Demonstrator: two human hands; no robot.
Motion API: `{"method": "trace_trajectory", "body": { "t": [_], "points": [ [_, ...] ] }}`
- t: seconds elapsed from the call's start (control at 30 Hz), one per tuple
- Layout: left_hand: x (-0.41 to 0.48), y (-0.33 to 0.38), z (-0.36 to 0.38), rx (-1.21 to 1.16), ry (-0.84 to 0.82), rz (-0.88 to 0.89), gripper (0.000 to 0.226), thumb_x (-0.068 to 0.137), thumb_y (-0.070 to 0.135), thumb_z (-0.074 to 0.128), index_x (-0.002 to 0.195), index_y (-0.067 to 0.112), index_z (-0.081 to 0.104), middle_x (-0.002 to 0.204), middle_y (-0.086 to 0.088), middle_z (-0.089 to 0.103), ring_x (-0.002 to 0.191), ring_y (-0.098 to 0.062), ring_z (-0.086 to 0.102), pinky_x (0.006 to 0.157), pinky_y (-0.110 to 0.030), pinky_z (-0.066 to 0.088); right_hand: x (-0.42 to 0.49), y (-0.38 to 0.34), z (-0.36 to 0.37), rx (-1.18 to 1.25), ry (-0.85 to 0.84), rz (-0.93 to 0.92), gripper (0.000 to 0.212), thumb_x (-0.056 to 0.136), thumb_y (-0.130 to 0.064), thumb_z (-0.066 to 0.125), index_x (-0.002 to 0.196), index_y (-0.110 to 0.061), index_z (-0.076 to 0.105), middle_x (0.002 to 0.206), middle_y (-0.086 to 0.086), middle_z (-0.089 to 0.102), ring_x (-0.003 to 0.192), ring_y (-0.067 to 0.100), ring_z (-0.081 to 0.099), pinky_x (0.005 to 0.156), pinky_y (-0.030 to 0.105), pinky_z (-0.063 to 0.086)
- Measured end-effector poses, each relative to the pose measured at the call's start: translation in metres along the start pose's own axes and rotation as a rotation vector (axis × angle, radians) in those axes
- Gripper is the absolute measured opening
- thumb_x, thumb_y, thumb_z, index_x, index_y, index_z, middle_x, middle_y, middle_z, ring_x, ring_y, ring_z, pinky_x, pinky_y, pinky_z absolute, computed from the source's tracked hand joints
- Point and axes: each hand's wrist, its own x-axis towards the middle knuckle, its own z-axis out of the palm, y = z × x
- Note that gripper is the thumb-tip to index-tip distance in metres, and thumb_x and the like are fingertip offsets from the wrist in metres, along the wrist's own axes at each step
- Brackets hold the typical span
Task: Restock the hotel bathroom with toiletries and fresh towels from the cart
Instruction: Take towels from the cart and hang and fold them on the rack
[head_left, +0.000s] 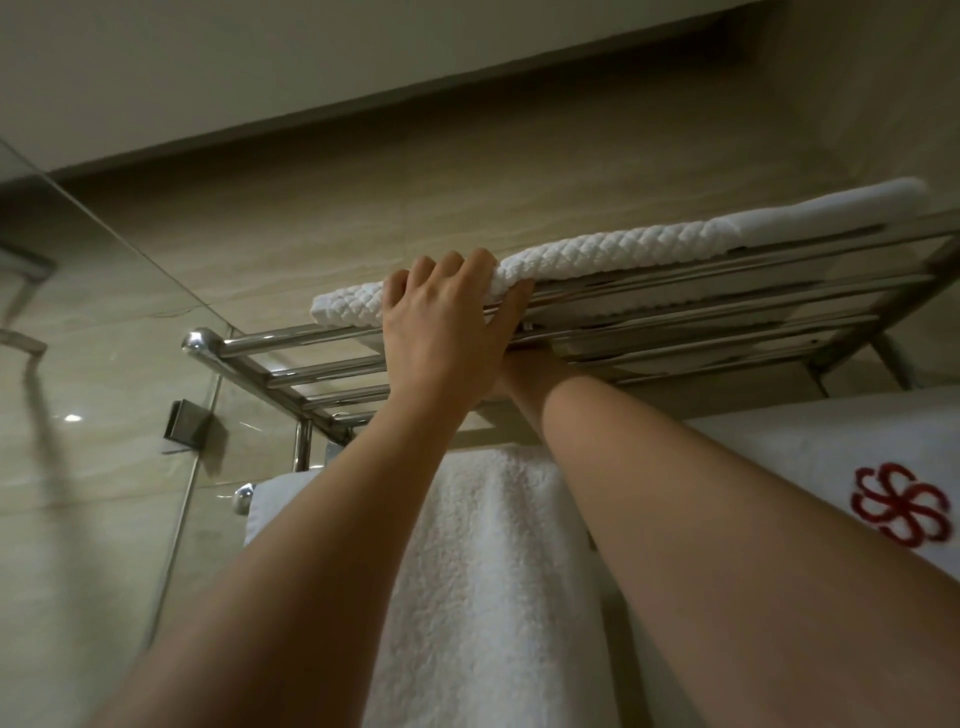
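Note:
A folded white towel with a quilted texture (623, 252) lies on top of the chrome towel rack (291, 364) high on the wall. My left hand (441, 332) grips the towel's near edge, fingers curled over the top and thumb underneath. My right hand (522, 366) reaches up beneath the rack bars right behind the left hand; its fingers are hidden. A smoother white towel (831, 208) lies on the same shelf further right.
A plush white towel (493, 571) hangs from the rail below the shelf. Beside it on the right hangs a white towel with a red flower logo (857, 467). A glass shower panel (104, 364) with a metal clamp stands at the left. The ceiling is close above.

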Motion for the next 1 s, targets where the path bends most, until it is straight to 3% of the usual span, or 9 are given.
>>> {"method": "trace_trajectory", "body": {
  "t": [0.07, 0.17, 0.33, 0.53, 0.6, 0.7, 0.8, 0.9, 1.0],
  "points": [
    [0.0, -0.001, -0.001, 0.015, -0.018, 0.004, 0.042, 0.088, 0.054, 0.041, 0.097, 0.017, 0.059, 0.091, -0.001, 0.064, 0.09, -0.025, 0.056, 0.087, -0.037, 0.035, -0.009, -0.001, -0.006, 0.009, -0.086, -0.017, 0.059, 0.101, -0.036, 0.028, 0.148, -0.005, 0.013, 0.156, 0.016, 0.016, 0.142, 0.029, 0.019, 0.114, 0.039, 0.016],
    [0.0, -0.002, -0.002, 0.034, -0.02, 0.004, 0.044, 0.088, 0.055, 0.038, 0.098, 0.018, 0.059, 0.09, -0.001, 0.063, 0.09, -0.025, 0.055, 0.086, -0.036, 0.035, -0.014, 0.0, -0.005, 0.042, -0.088, -0.087, 0.06, 0.099, -0.04, 0.03, 0.149, -0.009, 0.014, 0.155, 0.014, 0.019, 0.141, 0.029, 0.021, 0.111, 0.039, 0.019],
    [0.0, -0.001, -0.005, 0.059, -0.087, -0.013, 0.039, 0.091, 0.053, 0.043, 0.103, 0.019, 0.057, 0.097, -0.001, 0.062, 0.096, -0.024, 0.053, 0.09, -0.036, 0.032, -0.025, 0.02, 0.002, 0.081, -0.089, -0.226, 0.047, 0.096, -0.048, 0.032, 0.133, -0.023, 0.047, 0.135, 0.006, 0.053, 0.119, 0.025, 0.05, 0.091, 0.032, 0.038],
    [0.003, 0.007, -0.016, 0.135, -0.254, -0.043, 0.046, 0.091, 0.055, 0.031, 0.108, 0.018, 0.051, 0.104, -0.004, 0.06, 0.102, -0.025, 0.05, 0.094, -0.037, 0.032, -0.064, 0.07, -0.022, -0.021, -0.158, -0.188, 0.029, 0.096, -0.032, 0.042, 0.113, -0.017, 0.061, 0.119, 0.003, 0.059, 0.11, 0.024, 0.055, 0.093, 0.037, 0.044],
    [0.004, 0.011, -0.022, 0.195, -0.307, -0.023, 0.055, 0.087, 0.06, 0.022, 0.108, 0.017, 0.049, 0.104, -0.005, 0.059, 0.1, -0.025, 0.051, 0.094, -0.038, 0.034, -0.069, 0.093, -0.026, -0.059, -0.192, -0.104, 0.031, 0.095, -0.031, 0.04, 0.119, -0.022, 0.057, 0.123, 0.006, 0.058, 0.112, 0.026, 0.055, 0.094, 0.038, 0.045],
    [0.011, 0.02, -0.03, 0.272, -0.347, 0.002, 0.065, 0.085, 0.065, 0.016, 0.105, 0.014, 0.052, 0.102, -0.007, 0.06, 0.097, -0.023, 0.054, 0.096, -0.037, 0.037, -0.066, 0.114, -0.032, -0.145, -0.297, 0.025, 0.051, 0.097, -0.027, 0.037, 0.145, -0.036, 0.027, 0.152, 0.006, 0.031, 0.133, 0.029, 0.037, 0.108, 0.039, 0.034],
    [0.021, 0.032, -0.029, 0.247, -0.357, 0.082, 0.061, 0.089, 0.062, 0.02, 0.106, 0.013, 0.052, 0.107, -0.007, 0.059, 0.102, -0.022, 0.052, 0.101, -0.037, 0.033, -0.059, 0.123, -0.026, -0.103, -0.315, 0.124, 0.06, 0.096, -0.031, 0.037, 0.148, -0.041, 0.007, 0.158, 0.005, 0.014, 0.137, 0.03, 0.032, 0.108, 0.041, 0.035],
    [0.02, 0.039, -0.02, 0.085, -0.376, 0.114, 0.052, 0.092, 0.058, 0.025, 0.113, 0.017, 0.048, 0.107, -0.003, 0.06, 0.097, -0.019, 0.054, 0.093, -0.033, 0.038, -0.05, 0.128, -0.013, -0.111, -0.261, 0.136, 0.061, 0.095, -0.04, 0.037, 0.149, -0.03, 0.011, 0.156, 0.007, 0.019, 0.138, 0.03, 0.029, 0.108, 0.042, 0.034],
    [0.01, 0.035, -0.011, 0.071, -0.26, 0.095, 0.052, 0.091, 0.059, 0.02, 0.11, 0.02, 0.048, 0.1, 0.0, 0.06, 0.091, -0.018, 0.056, 0.088, -0.032, 0.04, -0.039, 0.128, -0.004, -0.18, -0.221, 0.159, 0.057, 0.095, -0.046, 0.032, 0.148, -0.027, 0.02, 0.154, 0.008, 0.026, 0.138, 0.029, 0.029, 0.112, 0.042, 0.027]
  ]
}}
